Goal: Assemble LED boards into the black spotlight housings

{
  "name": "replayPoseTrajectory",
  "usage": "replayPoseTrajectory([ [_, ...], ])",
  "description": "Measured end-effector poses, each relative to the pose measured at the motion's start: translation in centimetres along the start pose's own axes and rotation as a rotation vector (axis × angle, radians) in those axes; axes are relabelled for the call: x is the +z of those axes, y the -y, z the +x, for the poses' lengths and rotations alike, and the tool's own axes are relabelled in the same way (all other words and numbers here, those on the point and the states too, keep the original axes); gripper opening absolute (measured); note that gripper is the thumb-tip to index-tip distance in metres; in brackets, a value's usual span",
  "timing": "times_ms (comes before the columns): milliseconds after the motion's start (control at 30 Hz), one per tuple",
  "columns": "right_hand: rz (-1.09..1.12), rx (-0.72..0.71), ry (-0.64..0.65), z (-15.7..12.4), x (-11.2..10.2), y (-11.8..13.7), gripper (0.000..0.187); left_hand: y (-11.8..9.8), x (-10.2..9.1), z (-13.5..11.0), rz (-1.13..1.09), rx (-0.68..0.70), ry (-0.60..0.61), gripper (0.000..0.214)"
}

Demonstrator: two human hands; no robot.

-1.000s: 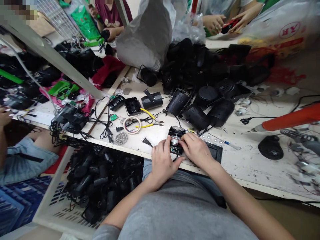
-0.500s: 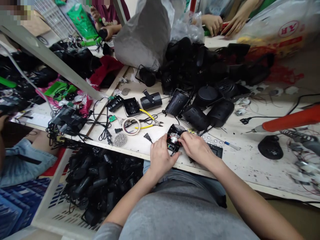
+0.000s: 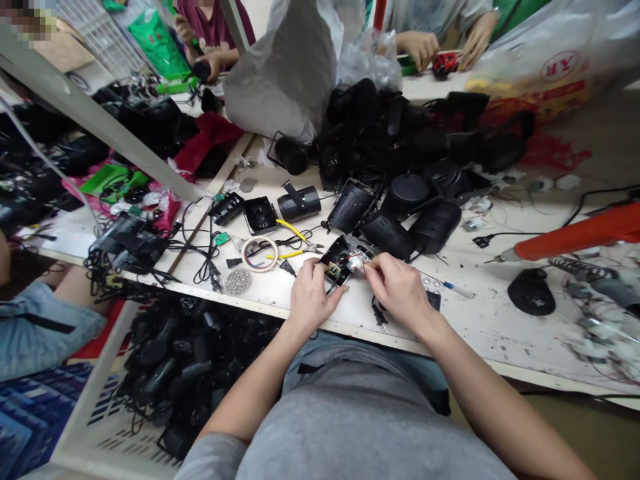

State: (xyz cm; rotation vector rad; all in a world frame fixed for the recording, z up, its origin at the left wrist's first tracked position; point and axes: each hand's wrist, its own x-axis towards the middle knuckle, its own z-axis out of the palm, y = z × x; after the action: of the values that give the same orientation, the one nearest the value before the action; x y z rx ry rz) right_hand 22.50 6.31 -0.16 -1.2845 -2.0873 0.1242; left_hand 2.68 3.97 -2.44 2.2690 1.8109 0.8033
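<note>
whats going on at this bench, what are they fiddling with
A person seated at a cluttered workbench holds a small open black unit in the left hand, while the right hand pinches a silvery part inside it. Yellow-handled cutters and a tape roll lie just to its left; a pile of black housings sits behind. Other people's hands work at the far side.

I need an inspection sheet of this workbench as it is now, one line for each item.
Surface: white table, scuffed.
Job's things: open black housing with silver part inside.
Clutter: pile of black lamps, yellow cutters, tape ring, orange tool.
Hands: left hand holds the housing; right hand fingers at the silver part, grip unclear.
Cables: plug lead beside the right hand; loose black cords at left.
Surroundings: basket of black parts below; other people's hands beyond.
</note>
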Motion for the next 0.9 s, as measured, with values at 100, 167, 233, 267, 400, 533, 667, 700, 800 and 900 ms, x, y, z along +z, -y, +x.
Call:
replayPoseTrajectory([
  [100, 0.009, 0.0, 0.001, 0.1, 0.1, 0.1, 0.022, 0.1, -0.1, -0.3, -0.045, -0.03, 0.013, 0.033],
  [167, 0.02, -0.006, 0.004, 0.2, 0.2, 0.1, 0.022, 0.2, -0.1, -0.4, -0.082, -0.033, 0.015, 0.028],
  [233, 0.031, -0.009, 0.007, 0.2, 0.3, 0.2, 0.021, 0.2, 0.0, -0.5, -0.118, -0.038, 0.001, 0.027],
  [267, 0.034, -0.007, 0.009, 0.2, 0.3, 0.2, 0.021, 0.2, 0.0, -0.5, -0.131, -0.047, -0.006, 0.027],
  [400, 0.043, 0.012, 0.022, 0.0, 0.4, 0.1, 0.02, 0.0, 0.1, -0.2, -0.158, -0.089, -0.016, 0.028],
  [533, 0.047, 0.009, 0.045, -0.1, 0.8, 0.3, 0.02, 0.0, 0.3, 0.1, -0.197, -0.118, -0.021, 0.029],
  [667, 0.051, -0.013, 0.051, 0.0, 1.2, 0.5, 0.019, 0.1, 0.2, 0.2, -0.219, -0.144, -0.01, 0.028],
  [700, 0.052, -0.014, 0.046, 0.1, 1.2, 0.6, 0.019, 0.2, 0.1, 0.2, -0.222, -0.145, -0.006, 0.028],
  [800, 0.053, -0.003, 0.025, 0.3, 0.9, 0.5, 0.019, 0.5, -0.2, 0.2, -0.229, -0.136, -0.014, 0.027],
  [900, 0.045, 0.015, -0.01, 0.5, 0.4, 0.4, 0.02, 0.9, -0.6, 0.1, -0.235, -0.102, -0.058, 0.026],
])
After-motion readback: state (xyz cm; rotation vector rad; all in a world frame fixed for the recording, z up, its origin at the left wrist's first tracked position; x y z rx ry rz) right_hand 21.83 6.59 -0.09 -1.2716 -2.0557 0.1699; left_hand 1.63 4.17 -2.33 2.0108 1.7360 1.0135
